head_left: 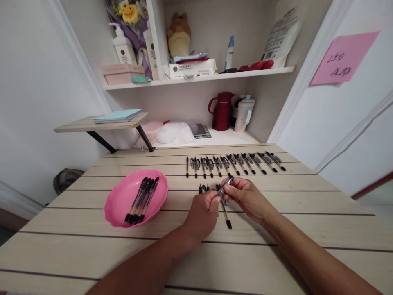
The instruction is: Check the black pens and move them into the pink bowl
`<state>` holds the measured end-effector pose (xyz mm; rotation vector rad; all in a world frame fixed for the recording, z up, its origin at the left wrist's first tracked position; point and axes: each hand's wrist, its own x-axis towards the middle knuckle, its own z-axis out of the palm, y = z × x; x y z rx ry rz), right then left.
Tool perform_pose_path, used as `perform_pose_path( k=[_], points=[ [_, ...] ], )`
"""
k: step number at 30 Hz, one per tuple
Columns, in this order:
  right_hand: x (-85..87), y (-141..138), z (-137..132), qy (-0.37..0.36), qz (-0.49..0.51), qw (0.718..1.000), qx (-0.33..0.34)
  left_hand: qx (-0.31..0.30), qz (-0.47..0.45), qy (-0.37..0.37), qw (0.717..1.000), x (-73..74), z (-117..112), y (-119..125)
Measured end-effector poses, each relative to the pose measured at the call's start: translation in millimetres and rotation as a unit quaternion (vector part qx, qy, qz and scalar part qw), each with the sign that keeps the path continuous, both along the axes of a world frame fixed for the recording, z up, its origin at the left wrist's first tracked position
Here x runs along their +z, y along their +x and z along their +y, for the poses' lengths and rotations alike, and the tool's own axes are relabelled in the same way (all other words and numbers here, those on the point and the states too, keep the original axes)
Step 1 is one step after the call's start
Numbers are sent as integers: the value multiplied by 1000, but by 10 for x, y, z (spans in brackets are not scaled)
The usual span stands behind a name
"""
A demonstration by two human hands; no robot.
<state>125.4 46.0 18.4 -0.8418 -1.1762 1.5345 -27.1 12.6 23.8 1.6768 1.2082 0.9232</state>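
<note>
Close together over the table, my left hand (204, 209) and my right hand (244, 194) are both closed in a pinch. Between their fingertips is a small black and silver pen cap (229, 180); fingers cover part of it. An uncapped pen (226, 214) lies just under the hands, its black end toward me. More pen parts (203, 189) peek out behind my left hand, partly hidden. Farther back, uncapped pens (236, 164) and loose caps lie side by side in a long row. A pink plate (115, 203) to the left holds several capped pens (141, 200).
A small raised shelf (75, 124) with black legs stands at the back left, bearing blue paper (118, 115). Behind the table are a red jug (223, 110), a pale tumbler (244, 114) and a white plastic bag (175, 132). A loaded wall shelf (239, 75) hangs above.
</note>
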Motion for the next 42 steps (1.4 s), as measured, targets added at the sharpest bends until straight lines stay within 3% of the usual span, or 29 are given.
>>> perform_pose_path(
  k=[9, 12, 15, 20, 23, 25, 28, 31, 36, 42],
  points=[
    [-39, 1, 37, 2, 15, 1000, -4, -5, 28, 28, 999, 13, 37, -12],
    [-75, 82, 103, 23, 47, 998, -38, 34, 20, 44, 998, 49, 90, -60],
    [-134, 182, 185, 32, 47, 993, -106, 87, 5, 113, 990, 205, 138, -175],
    [-218, 253, 242, 14, -29, 991, -131, 165, 32, 192, 967, 623, 154, -598],
    [-249, 255, 235, 16, -62, 990, -125, 236, 140, 223, 935, 802, 142, -1021],
    [-275, 263, 241, 16, -77, 989, -122, 277, 246, 213, 904, 841, 128, -1331],
    [-323, 285, 272, 8, -90, 988, -123, 298, 398, 117, 860, 766, 93, -1716],
    [-357, 296, 297, 1, -101, 987, -125, 290, 480, 27, 827, 582, 56, -1897],
    [-337, 274, 280, 2, -121, 984, -134, 273, 501, -20, 821, 330, 54, -1879],
    [-335, 222, 283, 27, -204, 964, -167, 269, 521, -26, 810, 335, 83, -1822]
  ],
)
